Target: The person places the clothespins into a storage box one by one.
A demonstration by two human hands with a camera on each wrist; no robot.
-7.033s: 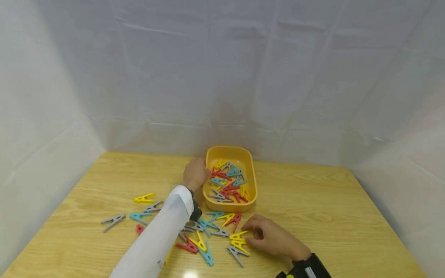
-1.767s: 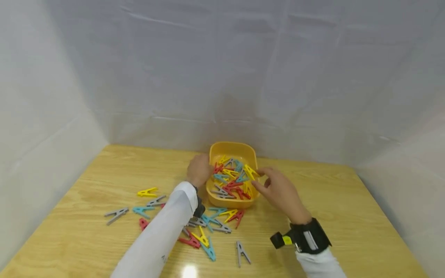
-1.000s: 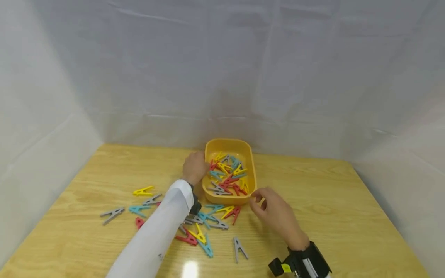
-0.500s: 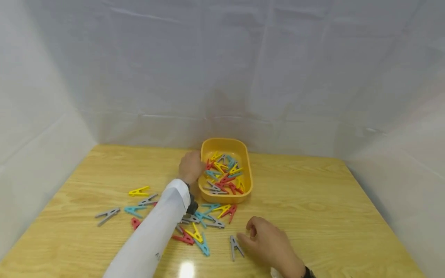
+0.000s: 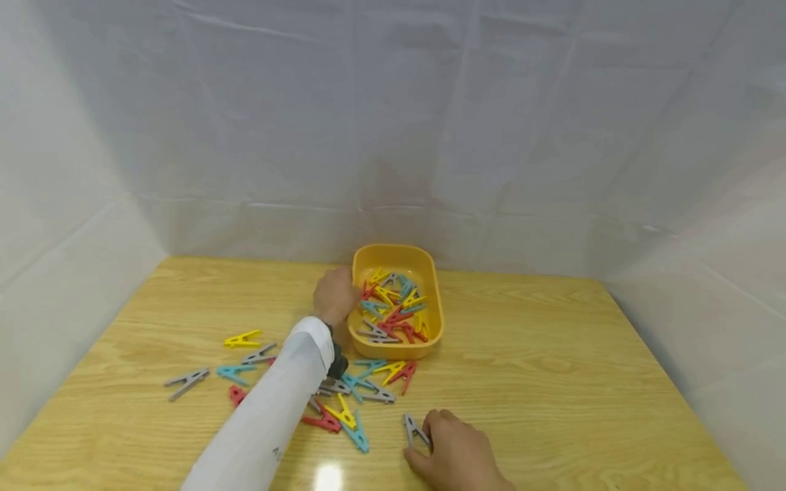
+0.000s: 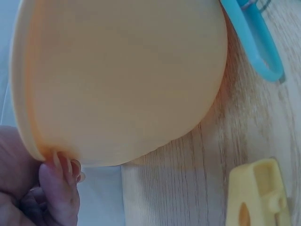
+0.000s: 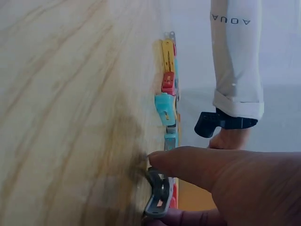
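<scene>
A person's right hand (image 5: 457,453) closes on a grey clothespin (image 5: 413,429) lying flat on the wooden counter (image 5: 552,368), its fingers (image 7: 197,162) and thumb curled round the peg's far end; in the right wrist view one finger lies over the top of the clothespin (image 7: 157,197) and the thumb tucks under it, pinching it against the counter (image 7: 66,117). The left hand (image 5: 334,296) grips the near left rim of a yellow plastic tray (image 5: 430,283), fingers (image 6: 59,188) curled over the edge, as the left wrist view shows from beneath the tray (image 6: 122,80). The tray stands well beyond the right hand's fingers, toward the back of the counter, and holds a jumble of red, yellow, teal and grey clothespins (image 5: 396,310). Between the tray and the right hand's fingers, just to their left, lies a loose heap of mixed clothespins (image 5: 362,392), partly covered by the white sleeve (image 5: 270,416) of the left arm. Farther left of that sleeve, well apart from both hands, lie a yellow clothespin (image 5: 241,338), two grey ones (image 5: 184,382), a teal one (image 5: 235,373) and a red one (image 5: 236,395). White sheeting (image 5: 393,123) walls in the counter on three sides.
</scene>
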